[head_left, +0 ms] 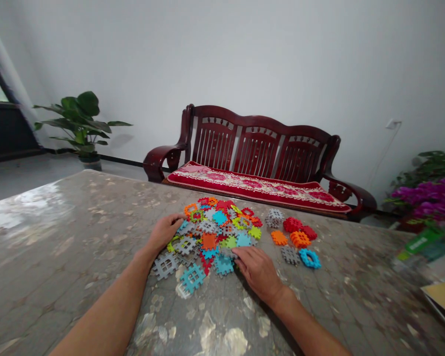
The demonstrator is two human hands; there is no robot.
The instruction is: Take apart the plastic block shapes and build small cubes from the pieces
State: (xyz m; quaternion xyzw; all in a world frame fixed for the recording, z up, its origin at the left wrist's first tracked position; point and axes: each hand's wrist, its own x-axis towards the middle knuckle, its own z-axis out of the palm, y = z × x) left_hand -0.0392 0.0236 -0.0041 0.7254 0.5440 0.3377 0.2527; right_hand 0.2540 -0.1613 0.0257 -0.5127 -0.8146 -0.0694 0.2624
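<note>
A heap of colourful plastic interlocking tiles (209,241) with toothed edges lies on the table in front of me. My left hand (165,232) rests against the heap's left side, its fingers stretched out over the tiles there. At the near right edge of the heap, my right hand (257,271) has its thumb and fingers closed on a grey interlocking tile (228,252). A blue window-like tile (193,278) and a grey one (165,266) lie at the front of the heap, nearer to me.
Right of the heap are small sorted groups: grey tiles (274,218), red tiles (292,224), orange tiles (300,240), dark grey tiles (290,255) and blue tiles (309,258). Purple flowers (430,198) and a green package (422,241) are at the right. A wooden bench (257,143) stands behind the table (77,257).
</note>
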